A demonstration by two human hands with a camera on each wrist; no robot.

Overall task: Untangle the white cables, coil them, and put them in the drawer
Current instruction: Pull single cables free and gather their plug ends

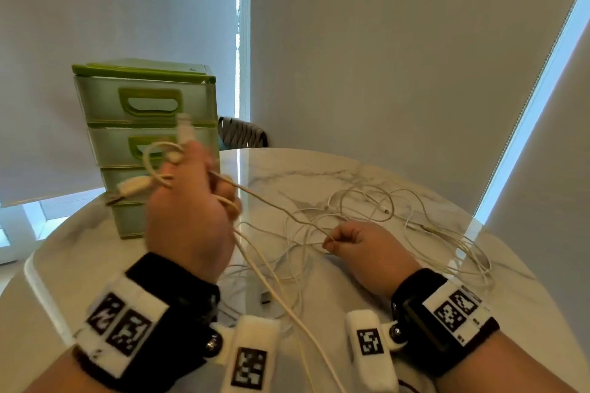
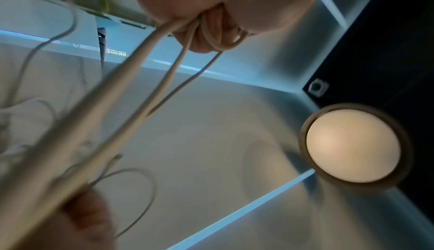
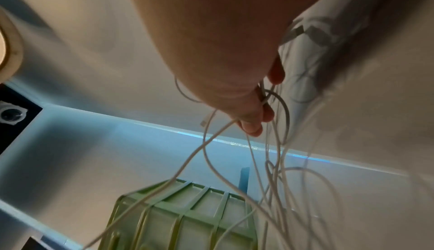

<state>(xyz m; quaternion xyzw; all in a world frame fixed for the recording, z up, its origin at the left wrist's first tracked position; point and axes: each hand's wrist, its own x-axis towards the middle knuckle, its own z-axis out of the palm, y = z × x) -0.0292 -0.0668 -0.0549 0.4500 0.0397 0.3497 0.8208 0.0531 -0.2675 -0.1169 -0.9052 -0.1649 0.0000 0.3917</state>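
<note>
Head view alone shows drawers (image 1: 150,137) shut — cables (image 1: 367,217) outside.

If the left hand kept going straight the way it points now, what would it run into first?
Most likely the green drawer unit: the left hand, gripping a white cable, points up and forward at its closed middle drawers. Depth between them is unclear.

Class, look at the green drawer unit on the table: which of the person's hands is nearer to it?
Left. The left hand is raised just in front of the green drawer unit, gripping a white cable. The right hand is lower, further right, pinching a cable over the marble table.
</note>
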